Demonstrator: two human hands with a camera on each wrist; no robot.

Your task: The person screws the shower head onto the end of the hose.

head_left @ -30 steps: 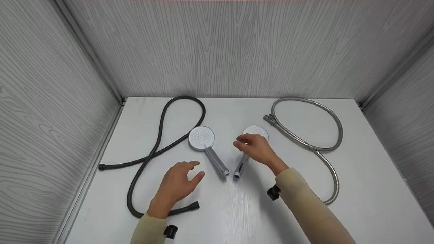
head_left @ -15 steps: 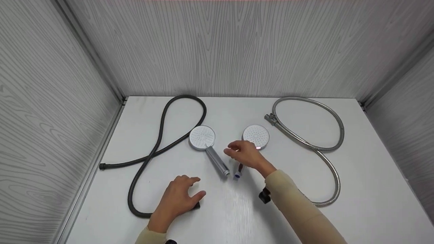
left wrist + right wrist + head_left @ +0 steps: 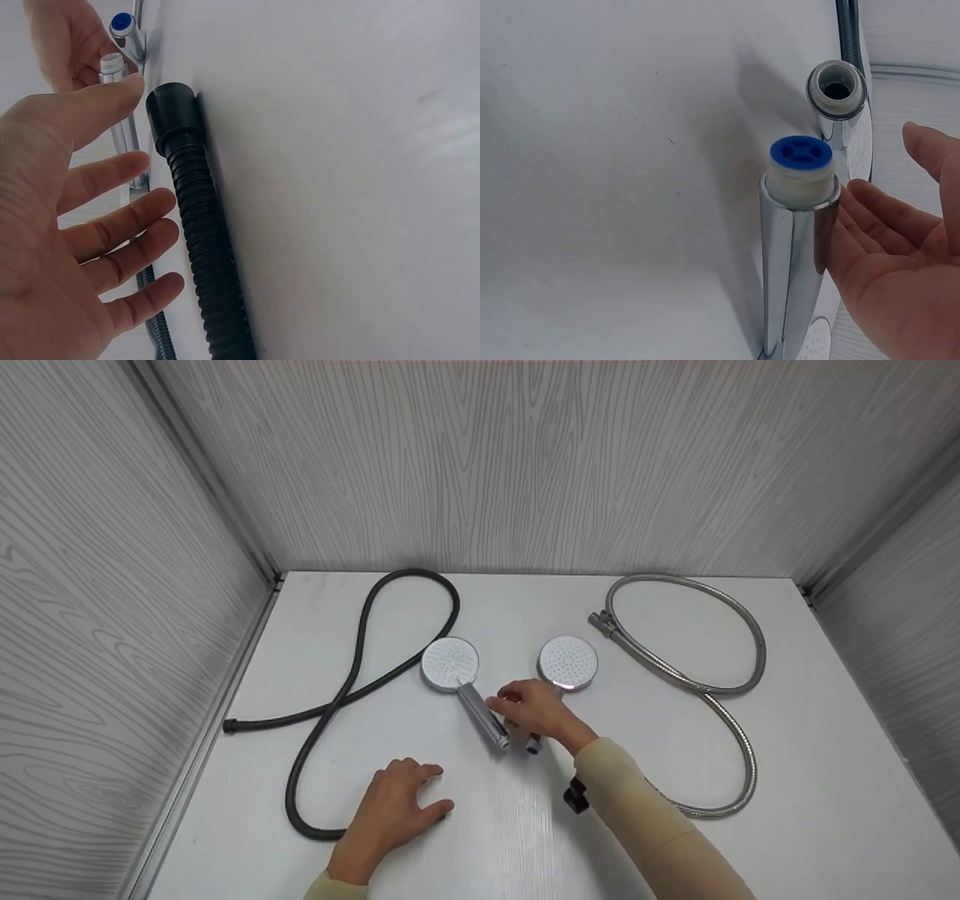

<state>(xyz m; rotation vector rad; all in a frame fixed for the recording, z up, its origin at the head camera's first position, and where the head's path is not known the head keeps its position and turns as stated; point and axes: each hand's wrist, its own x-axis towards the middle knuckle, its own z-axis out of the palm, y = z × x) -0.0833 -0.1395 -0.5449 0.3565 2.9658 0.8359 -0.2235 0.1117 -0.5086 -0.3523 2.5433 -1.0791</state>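
My left hand (image 3: 394, 810) hovers low over one end of the black shower hose (image 3: 201, 225), fingers spread and holding nothing. In the left wrist view the hose's black end fitting (image 3: 172, 112) lies beside the fingertips. My right hand (image 3: 536, 709) is above the handle of the right shower head (image 3: 568, 661) and partly covers it. Its fingers are loosely bent near the handle of the left shower head (image 3: 450, 662); no grip shows. The right shower head's threaded end has a blue insert (image 3: 801, 153); the left one's threaded end (image 3: 836, 86) shows a dark hole.
A silver metal hose (image 3: 656, 661) lies looped on the right of the white table (image 3: 825, 780). Grey wood-grain panels (image 3: 525, 472) enclose the back and both sides. The black hose touches or passes close to the left shower head.
My right hand has moved left and nearer, from over the right shower head's face to its handle. My left hand has come nearer, over the black hose's end. Shower heads and hoses stay put.
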